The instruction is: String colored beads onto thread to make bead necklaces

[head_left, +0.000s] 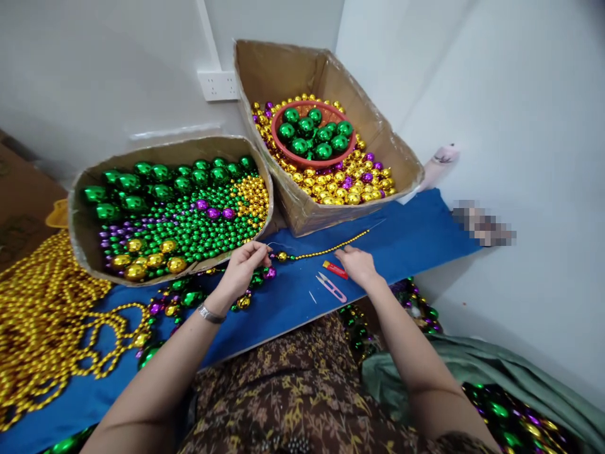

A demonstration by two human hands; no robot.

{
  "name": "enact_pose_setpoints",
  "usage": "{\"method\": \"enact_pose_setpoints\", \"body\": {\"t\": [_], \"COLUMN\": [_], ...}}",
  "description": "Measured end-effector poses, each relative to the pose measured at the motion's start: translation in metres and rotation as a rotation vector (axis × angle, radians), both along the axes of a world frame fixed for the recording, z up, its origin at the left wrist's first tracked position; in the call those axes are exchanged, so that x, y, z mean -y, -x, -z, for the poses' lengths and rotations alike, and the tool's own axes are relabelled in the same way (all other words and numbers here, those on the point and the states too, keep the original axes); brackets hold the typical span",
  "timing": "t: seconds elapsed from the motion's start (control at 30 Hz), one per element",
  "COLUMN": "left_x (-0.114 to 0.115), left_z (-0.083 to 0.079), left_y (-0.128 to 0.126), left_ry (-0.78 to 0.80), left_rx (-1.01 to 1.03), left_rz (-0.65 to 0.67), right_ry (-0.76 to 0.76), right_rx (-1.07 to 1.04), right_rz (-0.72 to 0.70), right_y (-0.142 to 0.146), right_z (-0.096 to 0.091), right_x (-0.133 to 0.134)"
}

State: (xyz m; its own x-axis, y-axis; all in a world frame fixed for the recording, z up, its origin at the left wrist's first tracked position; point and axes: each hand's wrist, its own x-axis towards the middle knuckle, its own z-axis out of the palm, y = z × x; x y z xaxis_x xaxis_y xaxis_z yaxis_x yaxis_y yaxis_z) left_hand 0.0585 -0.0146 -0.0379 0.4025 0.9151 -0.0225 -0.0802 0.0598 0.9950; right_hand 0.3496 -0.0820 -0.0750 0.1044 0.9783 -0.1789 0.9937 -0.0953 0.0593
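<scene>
My left hand [246, 268] is closed in a pinch on a thin, pale thread [278, 244] in front of the left box. A beaded string [331, 248] of small gold beads, with a larger gold bead and green beads at its left end, lies across the blue cloth between my hands. My right hand [358, 266] is below the string's right part, its fingers curled together; what they hold, if anything, is hidden. Just left of it lie a red lighter [335, 270] with a yellow end and pink thread snips [331, 287]. A small white stick-like piece [312, 297] is beside the snips.
The left cardboard box [170, 149] holds green, purple and gold beads. Another box [297, 217] holds gold and purple beads and a red basket [316, 162] of large green ones. Gold bead strands [42, 321] heap at left. A blue cloth [406, 230] covers the table.
</scene>
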Motion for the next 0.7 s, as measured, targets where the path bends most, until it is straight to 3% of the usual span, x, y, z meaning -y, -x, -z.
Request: {"method": "enact_pose_setpoints", "body": {"t": [0.17, 0.37, 0.7], "left_x": [0.0, -0.002, -0.001], "left_z": [-0.001, 0.003, 0.005], "left_y": [0.002, 0.005, 0.006], "left_ry": [0.039, 0.048, 0.051], "left_rx": [0.013, 0.012, 0.007], "left_rz": [-0.035, -0.041, -0.041], "right_ry": [0.065, 0.081, 0.079], "right_rx": [0.015, 0.039, 0.055], "right_rz": [-0.059, -0.128, -0.152], "right_y": [0.01, 0.008, 0.001], "right_z": [0.012, 0.009, 0.005], "right_x": [-0.007, -0.011, 0.01]}}
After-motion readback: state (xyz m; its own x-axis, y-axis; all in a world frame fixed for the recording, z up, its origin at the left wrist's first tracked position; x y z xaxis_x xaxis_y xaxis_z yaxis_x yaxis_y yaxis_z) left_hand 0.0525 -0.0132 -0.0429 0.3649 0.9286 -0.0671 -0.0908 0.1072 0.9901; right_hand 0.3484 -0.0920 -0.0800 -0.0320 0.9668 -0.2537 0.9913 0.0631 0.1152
